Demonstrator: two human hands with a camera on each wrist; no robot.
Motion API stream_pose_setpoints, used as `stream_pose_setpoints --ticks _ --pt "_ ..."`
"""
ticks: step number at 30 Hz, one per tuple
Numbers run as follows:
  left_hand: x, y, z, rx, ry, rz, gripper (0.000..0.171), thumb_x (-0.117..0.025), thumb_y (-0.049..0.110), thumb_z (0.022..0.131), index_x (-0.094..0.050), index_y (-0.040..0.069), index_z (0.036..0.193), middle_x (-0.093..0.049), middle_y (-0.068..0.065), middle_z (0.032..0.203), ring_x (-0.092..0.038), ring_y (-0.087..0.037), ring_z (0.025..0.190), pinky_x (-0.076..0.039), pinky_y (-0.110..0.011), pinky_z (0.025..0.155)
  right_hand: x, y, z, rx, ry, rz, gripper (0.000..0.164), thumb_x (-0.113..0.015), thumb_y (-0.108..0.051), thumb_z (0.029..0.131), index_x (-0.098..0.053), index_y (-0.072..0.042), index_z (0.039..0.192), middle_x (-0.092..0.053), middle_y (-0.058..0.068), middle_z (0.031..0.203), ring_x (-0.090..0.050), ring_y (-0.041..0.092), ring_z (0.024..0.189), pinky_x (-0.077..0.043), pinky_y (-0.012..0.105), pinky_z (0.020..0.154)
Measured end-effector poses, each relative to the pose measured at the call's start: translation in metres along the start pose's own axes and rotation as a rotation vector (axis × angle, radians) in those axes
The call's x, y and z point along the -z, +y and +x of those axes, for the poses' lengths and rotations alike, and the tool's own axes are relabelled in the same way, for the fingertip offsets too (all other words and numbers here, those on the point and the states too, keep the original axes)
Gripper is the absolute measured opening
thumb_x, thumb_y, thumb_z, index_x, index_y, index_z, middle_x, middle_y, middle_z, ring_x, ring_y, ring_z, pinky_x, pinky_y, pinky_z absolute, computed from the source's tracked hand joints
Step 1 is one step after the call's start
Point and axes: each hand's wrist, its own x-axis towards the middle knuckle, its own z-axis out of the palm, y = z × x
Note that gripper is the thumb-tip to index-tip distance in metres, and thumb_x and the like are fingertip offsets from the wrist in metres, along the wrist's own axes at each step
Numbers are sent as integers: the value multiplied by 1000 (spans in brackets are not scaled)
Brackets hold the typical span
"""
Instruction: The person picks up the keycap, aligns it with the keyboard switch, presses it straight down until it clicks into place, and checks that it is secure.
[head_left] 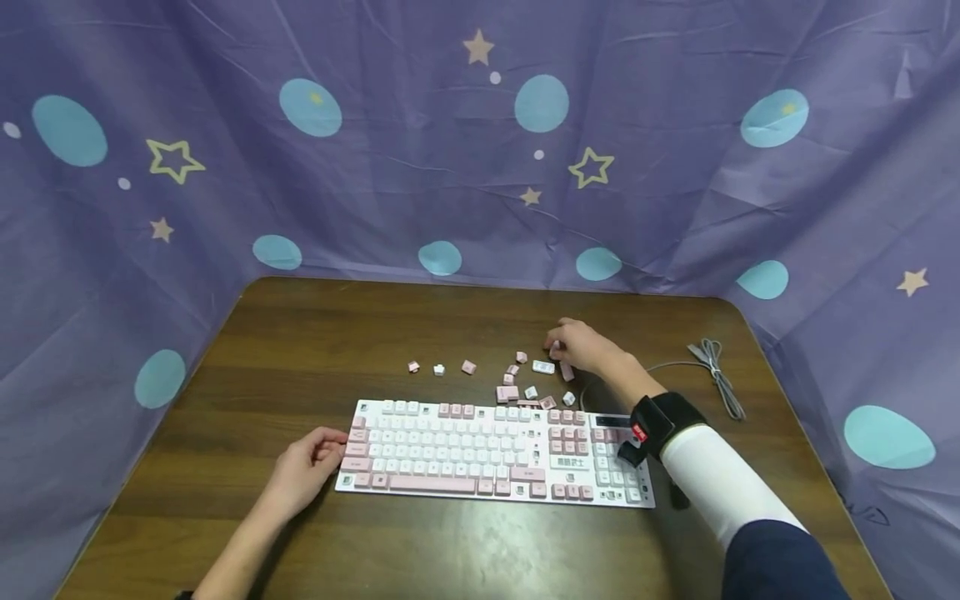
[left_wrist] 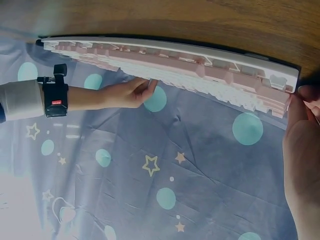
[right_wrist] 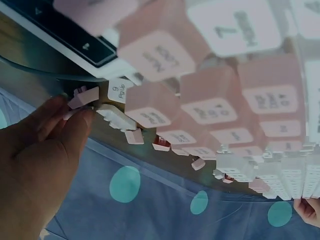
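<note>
A white and pink keyboard (head_left: 450, 454) lies on the table, with several switches bare of keycaps. At its left edge my left hand (head_left: 306, 468) holds the side between thumb and curled fingers; the left wrist view shows this hand (left_wrist: 305, 145) at the keyboard's corner (left_wrist: 280, 80). My right hand (head_left: 588, 346) is behind the keyboard, among loose keycaps. In the right wrist view its thumb and fingers (right_wrist: 75, 127) pinch a small pale keycap (right_wrist: 69, 115), mostly hidden. Right beside them are a pink keycap (right_wrist: 86, 98) and a long white keycap (right_wrist: 116, 117).
More loose keycaps lie behind the keyboard, including a wide pink one (head_left: 507, 394), a white one (head_left: 438, 369) and a pink one (head_left: 468, 367). A bundled grey cable (head_left: 720, 379) rests at the right. A patterned purple cloth (head_left: 420, 167) hangs round the wooden table (head_left: 337, 333).
</note>
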Motion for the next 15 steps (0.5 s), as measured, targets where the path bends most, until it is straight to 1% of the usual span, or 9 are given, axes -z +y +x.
stream_pose_setpoints --ticks 1,4,9,12,15 --pt "0 1 0 -1 1 1 13 -62 2 86 -65 4 98 -62 -2 81 -53 -3 71 -45 -20 65 0 1 -2 -6 6 6 14 -65 -5 85 -69 -5 98 -64 10 96 -56 25 89 -47 39 78" --pt "-1 3 -1 -4 3 4 13 -61 2 85 -65 4 98 -62 -2 80 -53 -4 71 -44 -20 65 0 5 -8 -4 62 38 12 -67 -8 85 -69 -6 97 -62 9 94 -57 23 87 -47 37 77" --pt "-1 1 1 -9 -16 -22 14 -61 2 86 -65 2 99 -63 -2 82 -54 -4 72 -45 -20 64 4 7 -20 38 158 111 16 -66 -13 87 -71 -8 101 -64 5 97 -56 20 92 -47 37 78" --pt "1 -1 3 -11 -29 -42 15 -60 1 86 -65 0 100 -63 -4 82 -53 -3 72 -45 -19 63 10 4 -29 29 179 177 17 -66 -15 87 -71 -9 102 -64 4 100 -58 18 93 -49 35 76" --pt "0 -2 6 -14 -38 -65 15 -60 -1 86 -64 -1 100 -63 -5 82 -53 -2 71 -46 -19 62 17 0 -45 -12 176 243 16 -67 -15 87 -71 -9 101 -62 3 102 -60 17 91 -51 33 74"
